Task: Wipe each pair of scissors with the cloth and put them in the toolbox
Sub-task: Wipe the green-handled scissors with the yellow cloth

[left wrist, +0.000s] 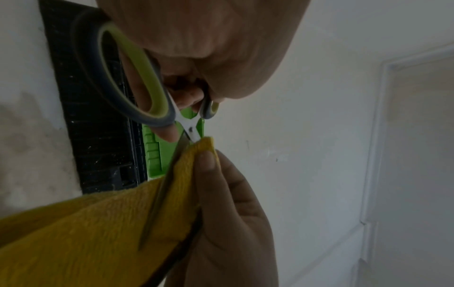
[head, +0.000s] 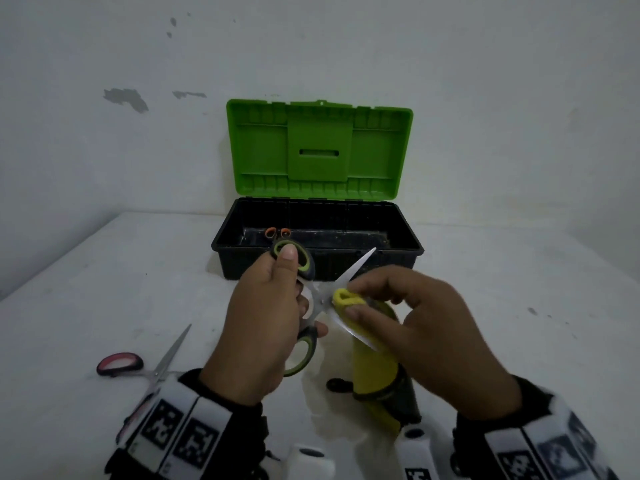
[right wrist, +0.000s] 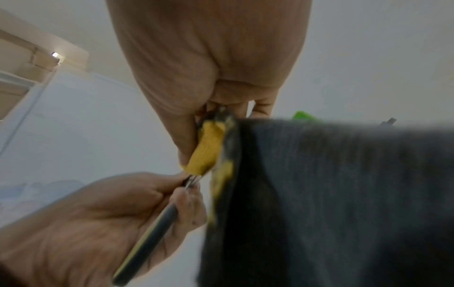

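Observation:
My left hand (head: 273,317) grips the grey-and-green handles of a pair of scissors (head: 311,299), blades spread wide above the table. My right hand (head: 391,306) pinches a yellow cloth (head: 372,362) around the lower blade close to the pivot. The left wrist view shows that blade (left wrist: 162,194) lying against the cloth (left wrist: 93,233) with my right thumb (left wrist: 211,174) on the fold. The cloth's dark grey side (right wrist: 343,194) fills the right wrist view. The toolbox (head: 317,237) stands open behind, with orange-handled scissors (head: 277,232) inside. Pink-handled scissors (head: 145,365) lie on the table at the left.
The toolbox's green lid (head: 318,150) stands upright against the white wall. A small dark object (head: 337,385) lies on the white table (head: 104,289) under the hanging cloth. Wrist-worn bands with black-and-white markers sit at the bottom of the head view.

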Demonstrator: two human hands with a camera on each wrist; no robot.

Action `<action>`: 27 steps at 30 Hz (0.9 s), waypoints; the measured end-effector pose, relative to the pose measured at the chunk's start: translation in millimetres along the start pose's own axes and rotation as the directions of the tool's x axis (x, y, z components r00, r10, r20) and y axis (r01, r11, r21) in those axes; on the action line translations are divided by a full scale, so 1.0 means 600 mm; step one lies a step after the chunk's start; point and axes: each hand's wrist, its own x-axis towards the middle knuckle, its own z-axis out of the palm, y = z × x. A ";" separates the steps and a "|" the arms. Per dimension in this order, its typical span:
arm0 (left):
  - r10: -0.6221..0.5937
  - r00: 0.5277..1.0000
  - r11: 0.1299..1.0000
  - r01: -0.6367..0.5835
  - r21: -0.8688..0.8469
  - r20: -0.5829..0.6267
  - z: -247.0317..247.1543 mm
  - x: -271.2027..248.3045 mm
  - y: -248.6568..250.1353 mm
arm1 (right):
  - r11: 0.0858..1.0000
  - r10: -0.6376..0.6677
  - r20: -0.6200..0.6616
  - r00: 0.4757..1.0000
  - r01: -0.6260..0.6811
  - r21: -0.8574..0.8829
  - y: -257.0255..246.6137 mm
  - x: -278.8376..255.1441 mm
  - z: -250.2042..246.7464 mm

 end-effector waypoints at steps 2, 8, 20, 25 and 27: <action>0.009 1.000 1.000 -0.009 0.021 0.012 0.002 -0.003 -0.001 | 1.000 -0.003 0.003 1.000 0.003 -0.010 -0.006 -0.004 0.013; 0.083 0.996 0.996 -0.084 0.027 0.026 0.010 -0.013 0.000 | 0.992 0.125 -0.181 0.975 -0.121 0.033 -0.003 -0.004 0.032; 0.099 0.995 0.995 -0.100 0.020 0.016 0.010 -0.014 -0.004 | 0.980 0.199 -0.270 0.942 -0.184 0.083 0.003 0.006 0.033; 0.080 0.996 0.997 -0.080 -0.020 0.031 0.007 -0.011 -0.007 | 0.966 0.247 -0.276 0.929 -0.213 0.149 0.007 0.009 0.032; 0.074 0.997 0.997 -0.074 -0.023 0.033 0.009 -0.010 -0.008 | 0.952 0.293 -0.330 0.897 -0.240 0.191 0.016 0.018 0.024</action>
